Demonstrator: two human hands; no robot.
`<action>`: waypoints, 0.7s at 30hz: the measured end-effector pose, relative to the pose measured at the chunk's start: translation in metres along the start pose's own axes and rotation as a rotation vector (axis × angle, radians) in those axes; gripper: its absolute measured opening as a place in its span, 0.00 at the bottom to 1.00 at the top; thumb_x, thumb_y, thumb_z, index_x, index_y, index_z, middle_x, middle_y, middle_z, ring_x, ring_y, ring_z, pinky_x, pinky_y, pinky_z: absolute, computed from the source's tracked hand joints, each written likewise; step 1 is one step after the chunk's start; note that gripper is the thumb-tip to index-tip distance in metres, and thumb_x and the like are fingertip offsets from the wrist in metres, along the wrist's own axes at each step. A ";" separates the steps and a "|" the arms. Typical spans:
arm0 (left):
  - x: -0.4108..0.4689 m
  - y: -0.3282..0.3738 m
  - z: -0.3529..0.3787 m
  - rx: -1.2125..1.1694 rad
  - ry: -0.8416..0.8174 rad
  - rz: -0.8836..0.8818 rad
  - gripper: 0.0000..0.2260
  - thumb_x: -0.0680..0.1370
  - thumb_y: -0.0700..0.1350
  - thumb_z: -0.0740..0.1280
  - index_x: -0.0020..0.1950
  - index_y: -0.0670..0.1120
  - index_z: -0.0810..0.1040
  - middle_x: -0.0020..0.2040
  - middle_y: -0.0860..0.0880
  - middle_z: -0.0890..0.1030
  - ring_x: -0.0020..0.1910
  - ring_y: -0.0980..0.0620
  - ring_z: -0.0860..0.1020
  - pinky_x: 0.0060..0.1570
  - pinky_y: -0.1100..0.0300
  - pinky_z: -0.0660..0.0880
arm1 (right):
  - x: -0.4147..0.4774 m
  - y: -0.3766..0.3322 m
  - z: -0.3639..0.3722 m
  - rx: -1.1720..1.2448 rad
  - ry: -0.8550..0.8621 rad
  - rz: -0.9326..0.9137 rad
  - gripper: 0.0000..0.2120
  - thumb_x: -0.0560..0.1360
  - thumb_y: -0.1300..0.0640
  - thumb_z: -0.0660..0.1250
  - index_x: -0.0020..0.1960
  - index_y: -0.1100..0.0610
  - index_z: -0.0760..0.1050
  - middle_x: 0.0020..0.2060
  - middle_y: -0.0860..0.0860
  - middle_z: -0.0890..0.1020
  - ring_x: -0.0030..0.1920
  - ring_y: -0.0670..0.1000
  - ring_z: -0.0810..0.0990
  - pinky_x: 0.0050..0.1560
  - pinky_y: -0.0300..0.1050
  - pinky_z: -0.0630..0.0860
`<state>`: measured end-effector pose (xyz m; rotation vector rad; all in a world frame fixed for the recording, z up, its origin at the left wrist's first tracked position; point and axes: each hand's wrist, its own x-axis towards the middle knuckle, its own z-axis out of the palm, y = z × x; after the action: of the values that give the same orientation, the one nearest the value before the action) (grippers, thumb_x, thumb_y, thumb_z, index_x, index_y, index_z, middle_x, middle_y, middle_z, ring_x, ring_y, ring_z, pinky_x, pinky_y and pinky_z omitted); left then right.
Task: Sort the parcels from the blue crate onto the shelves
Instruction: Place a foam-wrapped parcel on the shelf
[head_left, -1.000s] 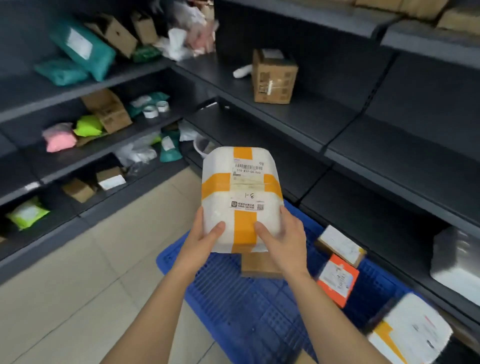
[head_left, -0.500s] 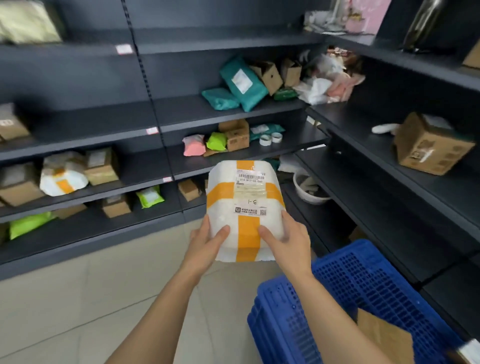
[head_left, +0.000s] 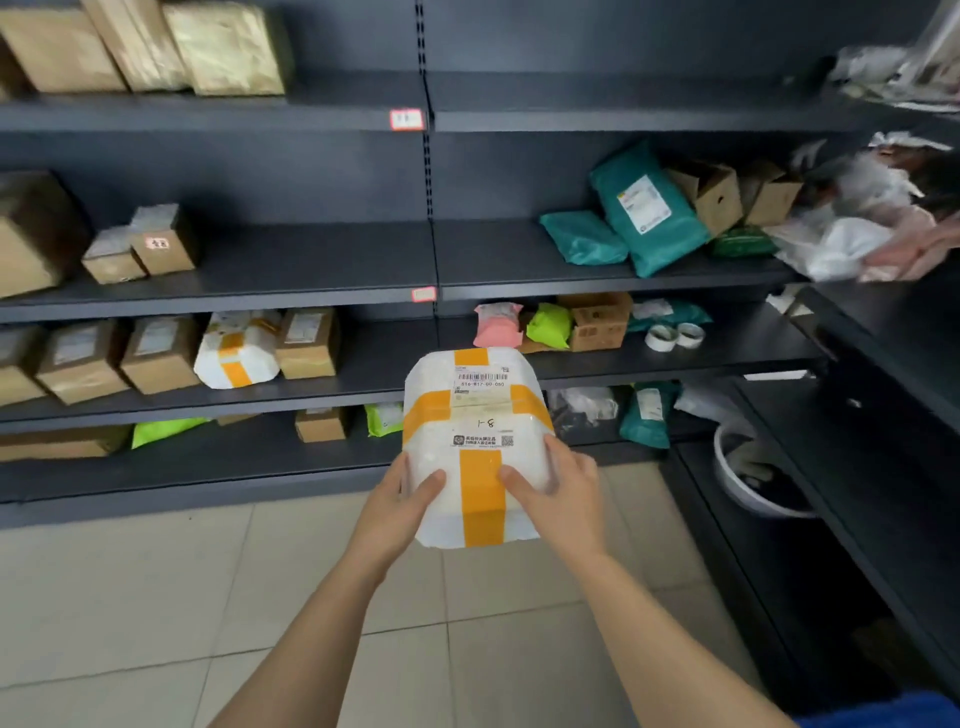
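Your left hand and right hand grip the lower corners of the white parcel, thumbs pressed on its face either side of the orange tape. The parcel is upright in the air over the floor, label toward you. Shelves are straight ahead. A similar white-and-orange parcel sits among brown boxes on a left shelf. Teal bags lie toward the right end, one shelf higher. A sliver of the blue crate shows bottom right.

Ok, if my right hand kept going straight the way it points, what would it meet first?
The right hand grips the white parcel, which leads. Straight on, the parcel would probably meet the dark shelf edge below the pink pouch first, though depth is unclear.
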<state>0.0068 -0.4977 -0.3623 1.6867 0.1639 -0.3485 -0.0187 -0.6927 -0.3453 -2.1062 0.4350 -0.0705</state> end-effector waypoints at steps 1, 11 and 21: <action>0.014 0.000 -0.006 0.010 0.019 -0.011 0.18 0.76 0.58 0.68 0.64 0.63 0.69 0.60 0.59 0.79 0.58 0.53 0.78 0.59 0.45 0.76 | 0.015 -0.003 0.010 -0.006 -0.017 -0.012 0.36 0.71 0.40 0.71 0.74 0.49 0.63 0.65 0.49 0.66 0.65 0.50 0.69 0.59 0.42 0.68; 0.148 -0.001 -0.069 0.085 0.108 -0.085 0.27 0.78 0.57 0.65 0.75 0.58 0.60 0.66 0.55 0.74 0.62 0.50 0.75 0.62 0.46 0.74 | 0.142 -0.034 0.105 -0.100 -0.159 -0.059 0.37 0.73 0.38 0.68 0.77 0.48 0.59 0.72 0.50 0.65 0.72 0.52 0.64 0.69 0.50 0.65; 0.314 -0.038 -0.142 0.413 0.066 -0.135 0.44 0.61 0.68 0.69 0.74 0.57 0.59 0.70 0.48 0.64 0.72 0.42 0.61 0.67 0.40 0.66 | 0.270 -0.035 0.230 -0.172 -0.306 -0.021 0.48 0.67 0.41 0.76 0.78 0.48 0.54 0.73 0.49 0.62 0.74 0.52 0.59 0.73 0.52 0.62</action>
<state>0.3103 -0.3811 -0.4827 2.1020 0.2692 -0.4497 0.2936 -0.5800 -0.4745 -2.2423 0.2408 0.2828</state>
